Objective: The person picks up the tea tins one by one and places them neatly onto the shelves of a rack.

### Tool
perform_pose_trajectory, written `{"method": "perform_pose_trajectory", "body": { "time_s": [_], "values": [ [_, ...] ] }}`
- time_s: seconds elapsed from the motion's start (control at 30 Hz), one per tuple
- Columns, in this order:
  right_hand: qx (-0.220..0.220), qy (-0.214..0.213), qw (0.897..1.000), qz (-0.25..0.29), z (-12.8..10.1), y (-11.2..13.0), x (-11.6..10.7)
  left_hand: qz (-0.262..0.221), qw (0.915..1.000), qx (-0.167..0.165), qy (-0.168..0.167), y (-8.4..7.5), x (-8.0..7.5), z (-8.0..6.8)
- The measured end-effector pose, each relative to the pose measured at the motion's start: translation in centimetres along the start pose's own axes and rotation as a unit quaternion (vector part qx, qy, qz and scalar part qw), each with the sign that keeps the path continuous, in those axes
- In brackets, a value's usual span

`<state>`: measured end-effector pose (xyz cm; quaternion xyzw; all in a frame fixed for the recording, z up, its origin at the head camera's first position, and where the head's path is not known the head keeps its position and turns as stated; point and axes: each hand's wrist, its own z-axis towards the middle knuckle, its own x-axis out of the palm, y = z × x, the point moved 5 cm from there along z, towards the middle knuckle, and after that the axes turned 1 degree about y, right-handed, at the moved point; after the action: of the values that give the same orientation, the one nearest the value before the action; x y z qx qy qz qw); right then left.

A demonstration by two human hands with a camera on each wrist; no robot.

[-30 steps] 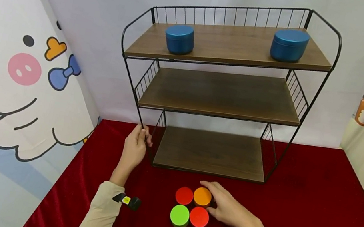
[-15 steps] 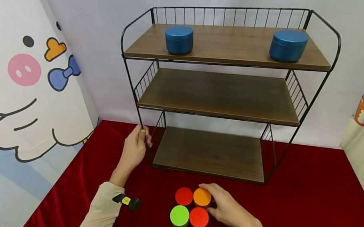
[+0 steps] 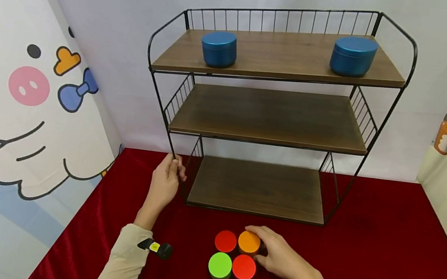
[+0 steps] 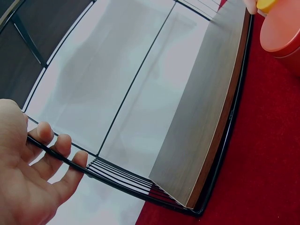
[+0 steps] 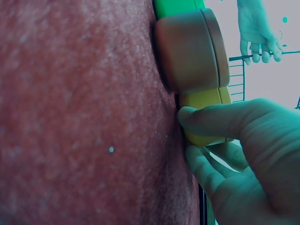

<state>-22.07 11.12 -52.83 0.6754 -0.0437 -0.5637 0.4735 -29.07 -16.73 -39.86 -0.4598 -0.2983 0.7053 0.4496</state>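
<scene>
While L hand [image 3: 164, 184] clutches rack's wire leg [image 4: 61, 157], orange tin [image 3: 248, 242] inside R hand [image 3: 281, 258] grip, fingers pinching its sides.

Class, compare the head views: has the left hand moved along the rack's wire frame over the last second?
No. The left hand holds the same spot on the rack's wire frame, beside the bottom shelf.
</scene>
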Motion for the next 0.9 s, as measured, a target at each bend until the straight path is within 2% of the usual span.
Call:
{"method": "perform_pose_trajectory", "body": {
  "time_s": [0.63, 0.9],
  "values": [
    [0.017, -0.026, 0.999, 0.01, -0.8, -0.4, -1.4, 0.004, 0.9999, 0.011, -0.008, 0.1, 0.1, 0.1],
    [0.016, -0.043, 0.998, 0.045, -1.2, -0.4, -2.1, 0.014, 0.9998, 0.012, -0.006, 0.0, 0.0, 0.0]
  ]
}}
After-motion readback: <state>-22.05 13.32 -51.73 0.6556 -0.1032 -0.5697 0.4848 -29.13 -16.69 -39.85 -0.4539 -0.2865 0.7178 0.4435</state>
